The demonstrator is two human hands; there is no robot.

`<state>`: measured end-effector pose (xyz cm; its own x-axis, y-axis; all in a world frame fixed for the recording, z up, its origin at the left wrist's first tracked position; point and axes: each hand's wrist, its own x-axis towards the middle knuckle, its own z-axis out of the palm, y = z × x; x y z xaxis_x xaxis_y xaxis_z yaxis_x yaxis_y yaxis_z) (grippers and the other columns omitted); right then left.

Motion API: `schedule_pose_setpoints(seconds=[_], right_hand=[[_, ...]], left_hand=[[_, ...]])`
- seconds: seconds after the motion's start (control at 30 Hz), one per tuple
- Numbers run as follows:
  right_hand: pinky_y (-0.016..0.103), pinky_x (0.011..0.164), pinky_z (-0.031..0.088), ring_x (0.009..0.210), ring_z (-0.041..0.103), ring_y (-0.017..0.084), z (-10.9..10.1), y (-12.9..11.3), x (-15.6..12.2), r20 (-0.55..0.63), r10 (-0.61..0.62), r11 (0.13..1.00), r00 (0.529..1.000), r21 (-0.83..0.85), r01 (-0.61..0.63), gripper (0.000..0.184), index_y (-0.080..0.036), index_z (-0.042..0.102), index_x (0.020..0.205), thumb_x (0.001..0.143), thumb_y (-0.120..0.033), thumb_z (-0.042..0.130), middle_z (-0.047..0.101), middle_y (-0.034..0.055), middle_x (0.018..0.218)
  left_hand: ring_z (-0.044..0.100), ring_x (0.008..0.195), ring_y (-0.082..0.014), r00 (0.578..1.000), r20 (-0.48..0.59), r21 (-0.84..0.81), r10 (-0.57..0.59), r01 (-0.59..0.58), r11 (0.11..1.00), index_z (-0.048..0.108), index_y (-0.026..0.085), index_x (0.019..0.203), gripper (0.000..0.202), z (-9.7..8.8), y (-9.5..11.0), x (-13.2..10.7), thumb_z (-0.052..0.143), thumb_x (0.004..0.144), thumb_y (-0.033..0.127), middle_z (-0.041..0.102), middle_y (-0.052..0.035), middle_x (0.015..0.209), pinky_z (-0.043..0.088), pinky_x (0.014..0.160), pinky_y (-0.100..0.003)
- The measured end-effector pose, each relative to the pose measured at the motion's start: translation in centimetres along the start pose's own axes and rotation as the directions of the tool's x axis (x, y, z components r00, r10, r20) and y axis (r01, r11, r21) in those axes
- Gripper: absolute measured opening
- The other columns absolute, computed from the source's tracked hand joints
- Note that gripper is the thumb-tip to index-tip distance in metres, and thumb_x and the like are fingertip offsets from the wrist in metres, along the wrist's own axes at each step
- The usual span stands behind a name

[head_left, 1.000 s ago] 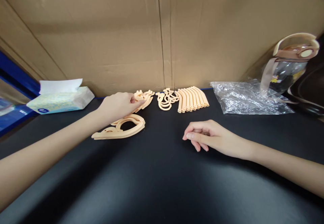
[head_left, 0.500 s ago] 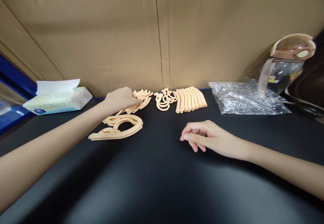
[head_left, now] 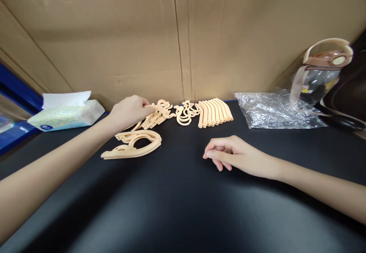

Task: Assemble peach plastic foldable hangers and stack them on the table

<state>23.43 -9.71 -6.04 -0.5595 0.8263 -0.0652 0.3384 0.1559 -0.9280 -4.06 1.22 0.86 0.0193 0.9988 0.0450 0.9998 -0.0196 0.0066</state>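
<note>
My left hand [head_left: 130,111] pinches a beige plastic hanger piece [head_left: 160,110] with a curved hook-like end and holds it over a pile of similar beige arm pieces [head_left: 153,121]. My fingertips are partly hidden behind the hand. In front of that pile lie folded hangers [head_left: 138,150], stacked flat. To the right are several loose hooks [head_left: 184,115], then a neat row of curved hanger arms [head_left: 215,111]. My right hand [head_left: 228,153] rests on the black table, fingers loosely curled, thumb against the forefinger, nothing visible in it.
A tissue pack [head_left: 65,113] lies at the left back. A crumpled clear plastic bag [head_left: 265,111] is at the right back, beside a clear bottle [head_left: 323,77] with a brown lid and strap. A cardboard wall [head_left: 128,35] closes off the table's far edge.
My left hand has lifted slightly, and the hanger piece now shows above the pile in its fingers. My right hand stays where it was.
</note>
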Motion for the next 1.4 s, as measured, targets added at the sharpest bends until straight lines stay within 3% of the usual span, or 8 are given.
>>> schedule_pose_setpoints(seconds=[0.17,0.27,0.63,0.77,0.87,1.07,1.23,1.4], right_hand=[[0.021,0.054,0.037,0.053,0.048,0.007,0.1,-0.1,-0.1,-0.004,0.003,1.0,1.0,-0.005,-0.003,0.026,-0.018,0.067,0.09,0.097,-0.041,0.058,0.059,-0.0049,0.062],[0.021,0.054,0.038,0.052,0.047,0.007,0.1,-0.2,-0.1,-0.006,-0.001,1.0,1.0,-0.002,0.001,0.025,-0.018,0.067,0.09,0.097,-0.041,0.058,0.059,-0.0051,0.062],[0.02,0.053,0.036,0.053,0.048,0.006,0.0,0.0,-0.2,0.001,-0.009,1.0,1.0,-0.005,0.009,0.025,-0.018,0.067,0.09,0.098,-0.04,0.057,0.059,-0.0052,0.062],[0.02,0.053,0.036,0.053,0.047,0.006,0.0,-0.1,-0.1,0.004,-0.012,1.0,1.0,0.003,0.012,0.025,-0.018,0.066,0.089,0.098,-0.039,0.057,0.059,-0.0053,0.062],[0.02,0.053,0.036,0.053,0.047,0.006,0.0,-0.1,-0.1,0.007,-0.009,1.0,1.0,0.001,0.009,0.025,-0.018,0.066,0.089,0.098,-0.039,0.057,0.058,-0.005,0.062],[0.022,0.055,0.041,0.055,0.048,0.007,0.1,0.5,0.0,-0.057,-0.039,0.997,0.998,0.058,0.042,0.025,-0.019,0.063,0.101,0.096,-0.043,0.058,0.059,-0.0037,0.072],[0.023,0.053,0.038,0.056,0.047,0.007,0.4,0.6,0.2,-0.209,-0.052,0.996,0.977,-0.087,0.035,0.03,-0.02,0.065,0.101,0.085,-0.046,0.071,0.059,-0.0033,0.079],[0.023,0.054,0.035,0.056,0.047,0.008,0.5,0.2,0.0,-0.186,-0.152,0.916,0.971,-0.395,0.067,0.019,-0.02,0.07,0.086,0.086,-0.038,0.071,0.061,-0.0032,0.072]], left_hand=[[0.066,0.101,-0.0242,0.999,0.033,-0.005,0.003,-0.003,1.0,0.063,0.015,0.118,0.032,0.1,0.1,-0.8,0.062,0.097,0.04,0.066,-0.0072,0.117,0.057,0.086,-0.043],[0.065,0.107,-0.0258,0.999,0.035,-0.005,-0.005,0.005,1.0,0.06,0.017,0.124,0.034,0.3,0.2,-0.9,0.063,0.096,0.037,0.062,-0.0088,0.125,0.057,0.089,-0.045],[0.065,0.105,-0.0244,0.995,0.023,-0.16,0.093,-0.088,0.983,0.06,0.016,0.123,0.033,0.9,-1.0,0.4,0.062,0.097,0.037,0.063,-0.0091,0.124,0.057,0.089,-0.045],[0.066,0.087,-0.0221,0.996,-0.056,-0.233,0.071,-0.083,0.969,0.068,0.017,0.101,0.024,0.7,-1.7,0.2,0.061,0.095,0.039,0.07,-0.0043,0.096,0.053,0.075,-0.035],[0.059,0.065,-0.0208,0.987,-0.159,-0.289,0.023,-0.069,0.955,0.069,0.021,0.087,0.021,0.0,-1.8,-1.1,0.059,0.089,0.04,0.064,-0.0003,0.067,0.039,0.055,-0.03],[0.04,0.048,-0.0149,0.96,-0.275,-0.418,0.049,-0.165,0.893,0.065,0.023,0.085,0.034,0.1,0.0,-5.8,0.05,0.082,0.054,0.05,0.004,0.053,0.029,0.049,-0.028],[0.06,0.066,-0.0193,0.955,-0.204,-0.478,0.213,-0.287,0.83,0.065,0.024,0.087,0.035,3.1,1.9,-10.1,0.045,0.088,0.052,0.07,0.0004,0.078,0.041,0.06,-0.029],[0.063,0.067,-0.0184,0.93,-0.165,-0.47,0.329,-0.368,0.802,0.062,0.028,0.091,0.026,5.3,3.1,-12.2,0.042,0.097,0.043,0.069,0.0045,0.077,0.043,0.059,-0.029]])
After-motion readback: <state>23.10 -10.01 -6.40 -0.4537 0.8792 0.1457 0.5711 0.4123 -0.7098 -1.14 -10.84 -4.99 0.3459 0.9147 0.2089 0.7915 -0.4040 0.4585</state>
